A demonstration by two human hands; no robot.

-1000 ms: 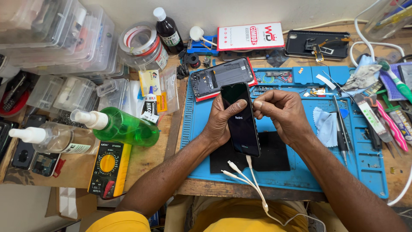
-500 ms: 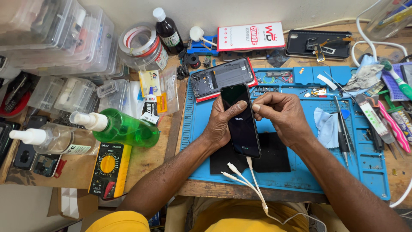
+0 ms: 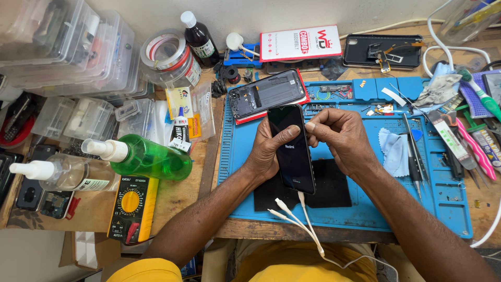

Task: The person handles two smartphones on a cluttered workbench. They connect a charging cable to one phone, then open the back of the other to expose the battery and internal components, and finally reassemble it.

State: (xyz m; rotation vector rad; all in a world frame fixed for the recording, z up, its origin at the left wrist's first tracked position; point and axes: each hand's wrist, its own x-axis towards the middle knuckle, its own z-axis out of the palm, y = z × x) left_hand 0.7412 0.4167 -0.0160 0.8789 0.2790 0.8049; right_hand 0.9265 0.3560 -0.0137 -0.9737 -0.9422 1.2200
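My left hand [image 3: 267,149] grips a black smartphone [image 3: 292,151] from its left side, thumb across the dark screen. My right hand [image 3: 342,136] pinches the phone's upper right edge with thumb and forefinger. A white charging cable [image 3: 308,224] is plugged into the phone's bottom end and runs down toward my lap. The phone is held above a blue work mat [image 3: 365,203], over a black pad [image 3: 334,188].
An opened phone body [image 3: 266,94] lies at the mat's top left. A green spray bottle [image 3: 151,156], a clear spray bottle [image 3: 62,172] and a yellow multimeter [image 3: 130,206] sit at left. Tweezers and tools [image 3: 417,151] lie at right; plastic boxes [image 3: 62,47] are stacked far left.
Both hands and the phone stay nearly in place. The screen now shows a faint small logo.
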